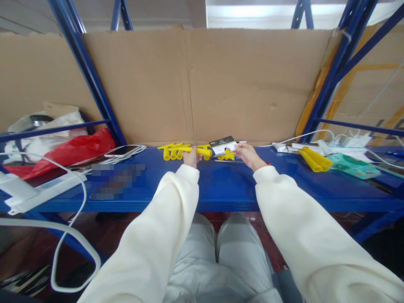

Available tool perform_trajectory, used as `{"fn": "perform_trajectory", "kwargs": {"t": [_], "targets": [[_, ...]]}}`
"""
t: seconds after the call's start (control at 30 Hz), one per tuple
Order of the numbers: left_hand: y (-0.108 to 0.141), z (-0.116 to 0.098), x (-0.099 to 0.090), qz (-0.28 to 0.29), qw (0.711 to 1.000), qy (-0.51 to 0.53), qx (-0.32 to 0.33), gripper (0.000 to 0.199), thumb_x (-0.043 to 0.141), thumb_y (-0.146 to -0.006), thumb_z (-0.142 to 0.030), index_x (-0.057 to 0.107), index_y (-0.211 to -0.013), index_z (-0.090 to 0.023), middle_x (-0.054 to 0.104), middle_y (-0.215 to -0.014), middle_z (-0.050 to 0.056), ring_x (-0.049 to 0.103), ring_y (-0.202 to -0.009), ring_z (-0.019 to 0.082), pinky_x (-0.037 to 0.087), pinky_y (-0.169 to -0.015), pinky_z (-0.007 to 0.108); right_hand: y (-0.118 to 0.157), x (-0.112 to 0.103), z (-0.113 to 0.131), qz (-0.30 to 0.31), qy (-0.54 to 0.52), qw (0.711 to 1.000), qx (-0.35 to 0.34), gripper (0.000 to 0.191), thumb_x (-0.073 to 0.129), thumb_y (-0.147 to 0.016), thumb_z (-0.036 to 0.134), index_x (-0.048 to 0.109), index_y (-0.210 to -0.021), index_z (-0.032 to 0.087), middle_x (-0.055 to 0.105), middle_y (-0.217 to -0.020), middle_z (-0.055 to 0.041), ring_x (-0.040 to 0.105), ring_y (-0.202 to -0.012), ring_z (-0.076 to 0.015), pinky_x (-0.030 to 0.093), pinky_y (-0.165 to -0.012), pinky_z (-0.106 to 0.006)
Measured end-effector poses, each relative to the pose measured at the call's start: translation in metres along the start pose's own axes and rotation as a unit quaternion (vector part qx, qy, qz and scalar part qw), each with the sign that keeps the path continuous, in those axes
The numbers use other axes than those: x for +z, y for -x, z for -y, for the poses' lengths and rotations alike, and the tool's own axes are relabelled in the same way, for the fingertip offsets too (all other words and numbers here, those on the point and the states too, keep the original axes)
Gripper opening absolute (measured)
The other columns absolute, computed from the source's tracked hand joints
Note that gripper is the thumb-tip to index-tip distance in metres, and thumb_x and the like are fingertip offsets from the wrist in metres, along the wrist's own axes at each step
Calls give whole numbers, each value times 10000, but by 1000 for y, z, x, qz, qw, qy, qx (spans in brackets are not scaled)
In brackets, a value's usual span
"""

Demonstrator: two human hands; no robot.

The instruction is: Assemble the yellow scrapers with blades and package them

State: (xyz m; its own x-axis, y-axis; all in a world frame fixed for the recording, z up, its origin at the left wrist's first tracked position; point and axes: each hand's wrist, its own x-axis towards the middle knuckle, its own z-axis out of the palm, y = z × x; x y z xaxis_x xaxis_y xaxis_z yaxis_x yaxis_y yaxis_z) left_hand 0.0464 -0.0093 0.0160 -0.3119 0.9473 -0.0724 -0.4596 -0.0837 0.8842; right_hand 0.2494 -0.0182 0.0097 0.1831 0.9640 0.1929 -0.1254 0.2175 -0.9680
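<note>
My left hand is closed around a yellow tubular piece that lies crosswise and sticks out to the right of my fingers. Pinched by its right edge, a black-and-white card or flat packet is in my right hand. Below the card, more yellow plastic shows, partly covered. Left of my left hand, several yellow tubular pieces lie in a row with their round ends facing me. A thin dark rod lies near my right fingers.
A blue shelf top stands before a cardboard sheet. At right are yellow cones, a green packet and white cables. A red bag, a phone and a white power strip lie left.
</note>
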Motion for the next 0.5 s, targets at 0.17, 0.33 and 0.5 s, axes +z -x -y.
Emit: {"fn": "perform_trajectory", "kwargs": {"t": [0.17,0.33,0.5], "targets": [[-3,7,1,112,992,-48,-30,63,586,-897,-154,597,-855,-109,590,-519,6,504,-369,78,372,-397,165,8,7,1,43,-27,999,8,211,684,-814,63,579,-671,177,660,-631,17,595,-525,-70,559,-623,-183],[-11,11,2,172,982,-50,-56,162,501,-927,-184,607,-814,-135,593,-514,12,530,-406,100,420,-433,190,10,9,2,56,-31,998,17,212,724,-794,72,577,-688,182,674,-609,14,657,-551,-100,603,-704,-249],[-17,10,5,167,982,-17,-88,265,400,-960,-193,632,-845,-135,612,-554,42,567,-466,139,450,-461,237,11,12,2,77,-40,996,15,213,685,-828,69,565,-691,180,699,-637,-2,696,-592,-109,600,-735,-241]]}}
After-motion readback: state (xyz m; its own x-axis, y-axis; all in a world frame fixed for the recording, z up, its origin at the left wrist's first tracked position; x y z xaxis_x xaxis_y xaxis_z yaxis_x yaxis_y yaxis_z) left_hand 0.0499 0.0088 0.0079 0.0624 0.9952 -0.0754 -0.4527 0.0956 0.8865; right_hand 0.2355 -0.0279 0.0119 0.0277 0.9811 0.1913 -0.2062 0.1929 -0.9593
